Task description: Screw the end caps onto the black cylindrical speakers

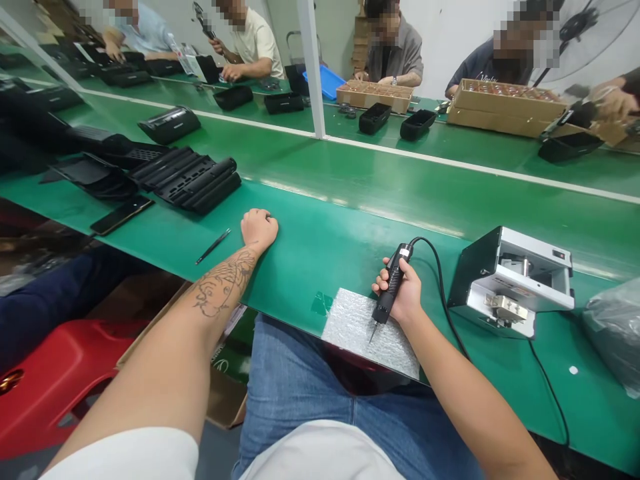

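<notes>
My right hand (407, 293) is wrapped around a black electric screwdriver (393, 283), its thumb lying along the body. The screwdriver's thin bit points down over a sheet of silvery-white foam (345, 323) at the table's front edge. From the tool's top end, a black cable (440, 287) curves away to the right. My left hand (259, 228) rests on the green table in a closed fist. Its fingers curl out of sight, so anything inside is hidden. Black tweezers (213, 247) lie on the table just left of that hand.
At the right stands a screw feeder machine (515, 280), with a plastic bag (617, 333) beyond it. Stacked black plastic housings (190, 177) and a phone (123, 215) lie at the left. Across the green belt (400, 173), several people work near cardboard boxes (505, 110).
</notes>
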Demonstrator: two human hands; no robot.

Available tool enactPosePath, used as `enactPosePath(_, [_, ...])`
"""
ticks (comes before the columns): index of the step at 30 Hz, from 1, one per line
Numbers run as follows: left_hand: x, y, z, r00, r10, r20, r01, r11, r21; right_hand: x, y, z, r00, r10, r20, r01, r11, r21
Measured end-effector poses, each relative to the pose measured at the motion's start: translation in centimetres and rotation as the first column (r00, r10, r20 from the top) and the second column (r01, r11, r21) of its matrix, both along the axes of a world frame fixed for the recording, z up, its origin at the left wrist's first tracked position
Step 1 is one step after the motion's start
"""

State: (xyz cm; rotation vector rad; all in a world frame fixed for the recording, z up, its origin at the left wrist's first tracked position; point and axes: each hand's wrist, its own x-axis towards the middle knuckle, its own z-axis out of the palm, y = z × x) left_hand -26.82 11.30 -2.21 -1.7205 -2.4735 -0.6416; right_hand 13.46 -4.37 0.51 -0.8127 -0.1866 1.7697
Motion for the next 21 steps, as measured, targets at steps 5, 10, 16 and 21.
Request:
enactPosePath(5, [0.07,-0.09,0.11,1.000,0.005,0.000,-0.005,1.000,0.002,-0.06,-0.05,0.13,1.000,-0.004,0.008,0.004,1.000,0.006])
enactPosePath(10, [-0.04,-0.15,0.11,1.000,0.004,-0.015,-0.004,1.000,-0.002,-0.13,-0.18,-0.02,1.000,0.001,-0.002,-0.001,1.000,0.015])
enactPosePath(16, [0.12,-0.41,0.53,1.000,0.002,-0.009,-0.002,1.000,0.007,-0.30,-0.08,-0.14,1.000,-0.003,0.005,0.003,1.000,0.024])
enactPosePath(21, [0.15,-0.43,0.59,1.000,0.002,-0.004,-0.001,1.000,0.010,-0.42,0.00,-0.11,1.000,-0.008,0.006,0.008,1.000,0.013])
